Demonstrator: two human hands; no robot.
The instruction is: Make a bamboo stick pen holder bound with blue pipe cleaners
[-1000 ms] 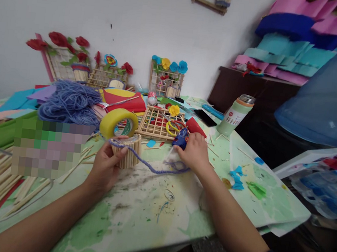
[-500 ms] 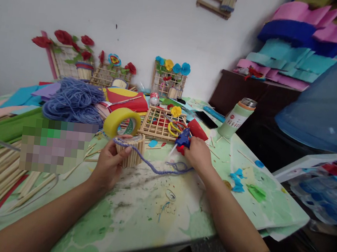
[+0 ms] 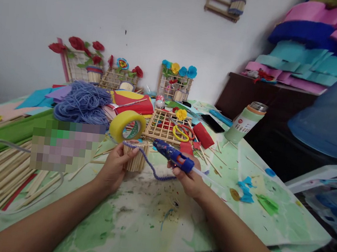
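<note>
My left hand [image 3: 115, 167] is closed around a small round pot made of upright wooden sticks [image 3: 136, 158], its thumb pressing near the rim. A braided blue-purple cord [image 3: 150, 165] lies along that rim and trails off to the right, passing behind my right hand. In my right hand [image 3: 190, 179] is a blue hot glue gun [image 3: 173, 155], its nozzle pointing left toward the pot. A clear glue stick [image 3: 208, 177] juts from the gun's rear. Just behind the pot stands a roll of yellow tape [image 3: 127, 125].
Behind are a stick lattice [image 3: 165, 125], scissors [image 3: 181, 133] and a heap of blue yarn [image 3: 82, 103]. Loose sticks [image 3: 3, 177] cover the left side. A green bottle [image 3: 245, 123] and a phone [image 3: 213, 123] stand and lie at right. Flower lattices [image 3: 177, 81] lean on the wall.
My right hand has turned the glue gun, swinging its nozzle to point left at the pot. The left hand still grips the pot. The whole view has shifted slightly.
</note>
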